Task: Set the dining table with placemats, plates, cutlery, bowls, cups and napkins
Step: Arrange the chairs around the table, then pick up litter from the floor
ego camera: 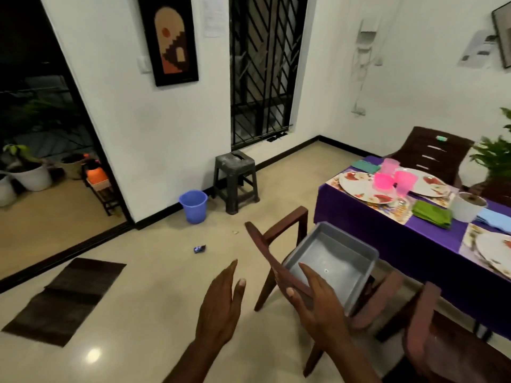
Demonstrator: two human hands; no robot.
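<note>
1. The bench [387, 230] is seen at the right of the frame, covered with a purple cloth.
2. Floral placemats [398, 208] are laid on it, and white plates [359, 186] with red flower prints rest on them; a further plate [495, 250] is cut off by the right edge.
3. Translucent pink cups [403, 181] are grouped between the two upper plates, one paler than the rest.
4. Folded napkins are placed beside the plates: a green napkin [431, 214] right of the nearest upper placemat, a teal one [365, 165] at the far corner, a light blue one [495, 219] near the right edge.
5. A white bowl [468, 207] stands between the green and blue napkins.
6. An empty grey tray [331, 261] is seen on the seat of a wooden chair [276, 244] at lower centre.
7. The right hand [318, 308] is held at the chair's backrest, fingers straight and slightly apart, thumb at the rail; a grip cannot be told.
8. The left hand [221, 308] is held over the floor, fingers straight and together, holding nothing.
</note>
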